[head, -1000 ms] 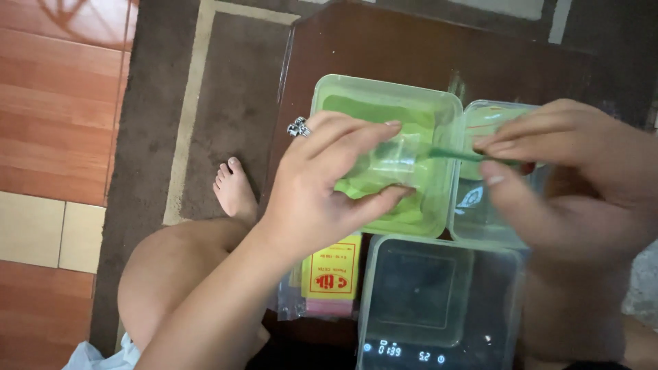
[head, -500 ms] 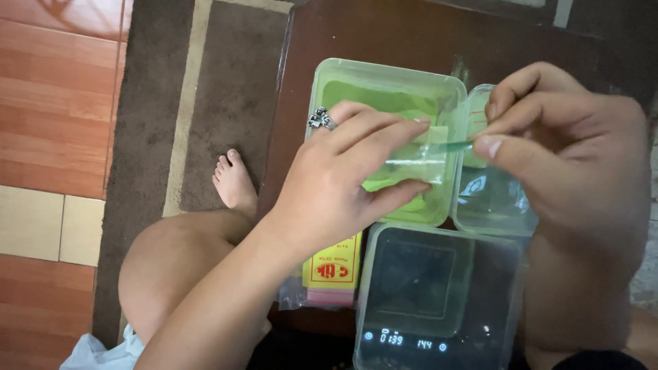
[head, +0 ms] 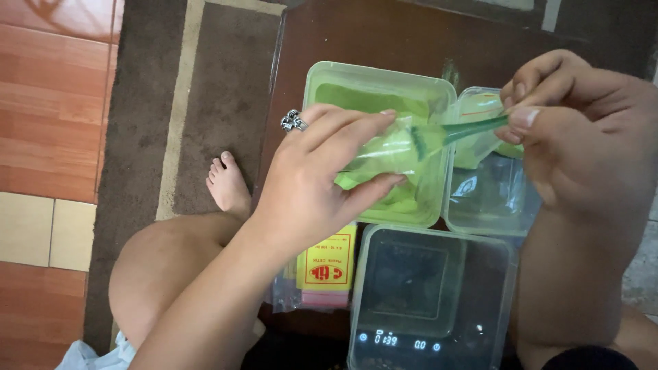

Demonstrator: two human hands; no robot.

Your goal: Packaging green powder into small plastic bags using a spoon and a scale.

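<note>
A dark brown wooden worktop [head: 384, 34] with a glossy surface stands on a brown woven rug [head: 226, 82] edged by a pale beige border stripe [head: 179, 103]. To the left the floor shows reddish-brown wood-look planks [head: 55, 103] and a patch of cream square tiles [head: 41, 233]. Soft light falls evenly, with a bright patch on the planks at the top left.

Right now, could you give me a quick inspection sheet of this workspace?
Surface: dark brown table.
Job's things: small clear bag of green powder, held over an open tub of green powder; its neck is twisted thin.
Clutter: second tub with bags; digital scale under a clear box; stack of packets.
Hands: left hand, ringed, cradles the bag; right hand pinches its neck.
Cables: nothing seen.
Surroundings: brown rug, wooden floor, bare foot.
</note>
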